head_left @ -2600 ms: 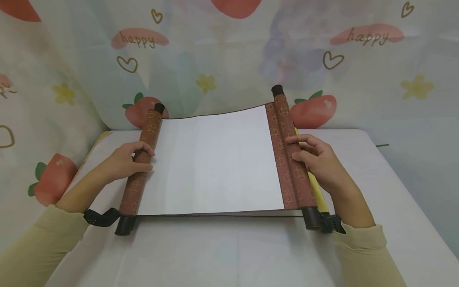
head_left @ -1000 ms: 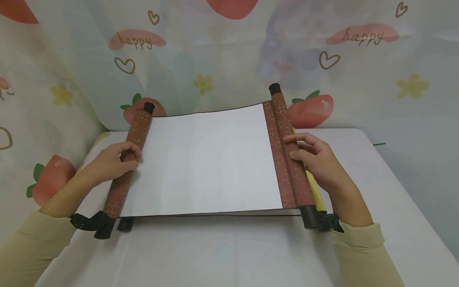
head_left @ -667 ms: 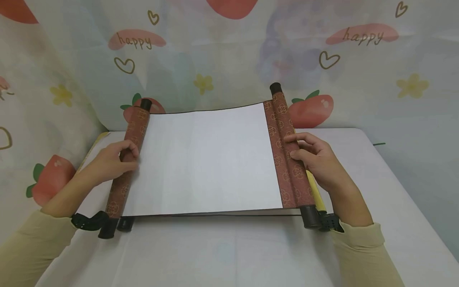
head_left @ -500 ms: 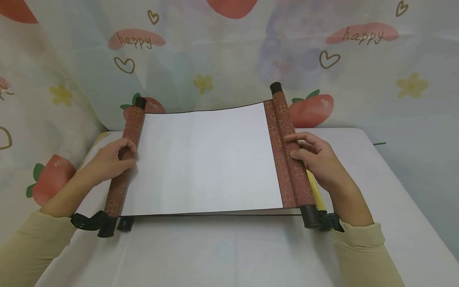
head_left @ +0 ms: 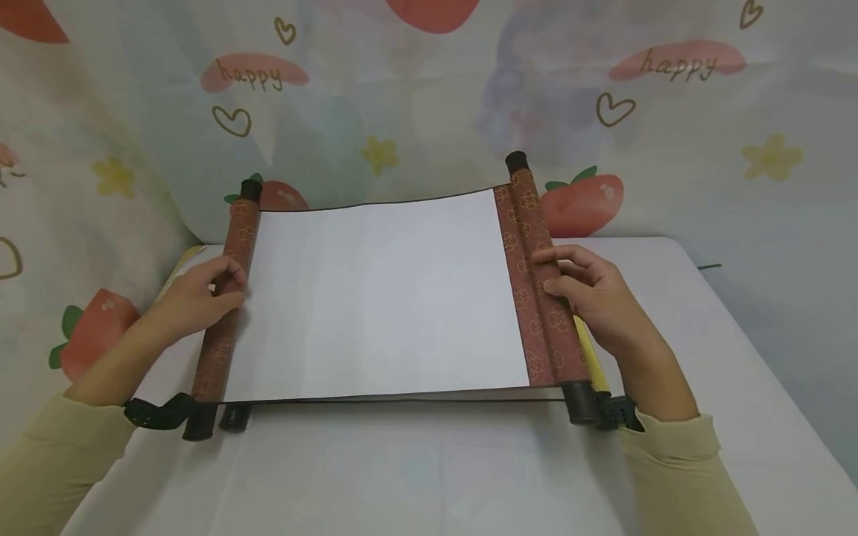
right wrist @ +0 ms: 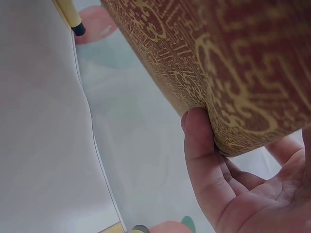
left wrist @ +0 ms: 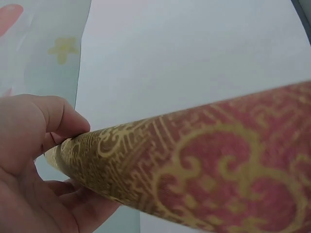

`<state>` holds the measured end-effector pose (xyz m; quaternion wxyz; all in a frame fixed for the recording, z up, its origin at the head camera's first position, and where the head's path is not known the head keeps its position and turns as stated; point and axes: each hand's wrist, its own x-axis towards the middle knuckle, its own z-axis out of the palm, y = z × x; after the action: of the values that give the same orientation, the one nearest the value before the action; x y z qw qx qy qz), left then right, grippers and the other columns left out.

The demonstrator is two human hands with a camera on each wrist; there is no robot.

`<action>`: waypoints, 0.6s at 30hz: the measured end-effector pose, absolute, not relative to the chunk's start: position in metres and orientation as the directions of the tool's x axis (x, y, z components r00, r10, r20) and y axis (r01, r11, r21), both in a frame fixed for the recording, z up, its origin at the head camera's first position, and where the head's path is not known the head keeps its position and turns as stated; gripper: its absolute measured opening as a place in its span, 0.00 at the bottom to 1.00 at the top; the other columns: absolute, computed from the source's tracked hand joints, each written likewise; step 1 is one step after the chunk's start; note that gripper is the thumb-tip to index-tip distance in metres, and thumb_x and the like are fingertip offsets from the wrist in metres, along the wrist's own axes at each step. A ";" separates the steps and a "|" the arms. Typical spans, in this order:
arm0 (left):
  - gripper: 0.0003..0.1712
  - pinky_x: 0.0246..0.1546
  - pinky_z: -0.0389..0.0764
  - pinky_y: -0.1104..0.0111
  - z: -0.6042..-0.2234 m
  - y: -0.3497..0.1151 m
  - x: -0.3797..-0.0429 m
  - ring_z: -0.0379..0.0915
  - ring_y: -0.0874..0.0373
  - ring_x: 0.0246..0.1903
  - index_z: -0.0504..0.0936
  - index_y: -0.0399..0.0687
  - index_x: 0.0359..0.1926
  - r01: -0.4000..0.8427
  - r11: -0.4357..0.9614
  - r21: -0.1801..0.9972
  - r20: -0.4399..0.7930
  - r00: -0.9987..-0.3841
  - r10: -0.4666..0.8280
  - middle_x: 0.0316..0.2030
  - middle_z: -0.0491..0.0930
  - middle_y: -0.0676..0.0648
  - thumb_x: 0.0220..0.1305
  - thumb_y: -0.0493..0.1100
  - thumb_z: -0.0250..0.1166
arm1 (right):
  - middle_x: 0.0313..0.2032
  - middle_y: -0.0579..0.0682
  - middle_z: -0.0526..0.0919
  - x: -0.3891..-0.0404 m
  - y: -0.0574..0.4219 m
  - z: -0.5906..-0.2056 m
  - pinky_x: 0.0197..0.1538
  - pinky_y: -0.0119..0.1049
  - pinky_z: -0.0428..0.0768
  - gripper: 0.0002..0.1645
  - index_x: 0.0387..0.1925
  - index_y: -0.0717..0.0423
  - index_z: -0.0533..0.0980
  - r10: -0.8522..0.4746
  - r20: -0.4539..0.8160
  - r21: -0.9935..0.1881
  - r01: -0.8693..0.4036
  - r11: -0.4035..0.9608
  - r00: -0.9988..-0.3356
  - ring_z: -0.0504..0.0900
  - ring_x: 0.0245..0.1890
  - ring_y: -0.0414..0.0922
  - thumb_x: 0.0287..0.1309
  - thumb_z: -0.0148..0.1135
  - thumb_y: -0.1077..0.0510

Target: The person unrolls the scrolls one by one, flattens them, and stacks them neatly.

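A hanging scroll is stretched between my hands, its white paper (head_left: 375,298) blank and tilted up at the far side. Its left roller (head_left: 216,353), red-brown with gold flowers and black end knobs, is gripped by my left hand (head_left: 194,298), thumb and fingers around it. My right hand (head_left: 593,298) pinches the right roller (head_left: 561,335) between thumb and fingers. In the left wrist view the patterned cloth (left wrist: 214,160) curves past the fingertips. The right wrist view shows the index finger and thumb at the edge of the roll (right wrist: 228,73).
Beneath the raised scroll lies another one, its yellow roller (head_left: 590,357) showing at the right and a black knob (head_left: 234,418) at lower left. A white cloth covers the table (head_left: 415,476). Behind stands a backdrop (head_left: 429,97) printed with strawberries and hearts.
My left hand has moved left with its roller, so more white paper shows, and that roller's far end has shifted left and up. The right hand stays nearly where it was.
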<state>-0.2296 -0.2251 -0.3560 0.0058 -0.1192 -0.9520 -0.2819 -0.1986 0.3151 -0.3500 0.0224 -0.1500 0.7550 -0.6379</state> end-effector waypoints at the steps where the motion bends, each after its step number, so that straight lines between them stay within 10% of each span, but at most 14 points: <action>1: 0.05 0.30 0.68 0.66 -0.355 -0.226 -0.229 0.66 0.53 0.36 0.74 0.44 0.43 0.224 0.816 0.533 0.076 -0.973 0.218 0.35 0.73 0.45 0.67 0.37 0.60 | 0.54 0.56 0.73 -0.199 0.315 -0.350 0.36 0.31 0.80 0.19 0.59 0.58 0.73 -0.254 0.156 -0.970 -0.197 0.142 -0.955 0.79 0.41 0.43 0.69 0.53 0.66; 18: 0.14 0.32 0.71 0.62 -0.349 -0.231 -0.226 0.66 0.47 0.42 0.74 0.44 0.45 0.166 0.829 0.534 -0.001 -0.980 0.197 0.42 0.74 0.41 0.61 0.38 0.69 | 0.55 0.57 0.73 -0.199 0.315 -0.349 0.39 0.32 0.82 0.19 0.60 0.58 0.73 -0.251 0.150 -0.968 -0.193 0.158 -0.956 0.80 0.44 0.44 0.70 0.53 0.65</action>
<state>-0.2260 -0.2305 -0.3493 -0.0282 -0.0949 -0.9559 -0.2764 -0.1985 0.3146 -0.3489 0.0228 -0.1461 0.7607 -0.6320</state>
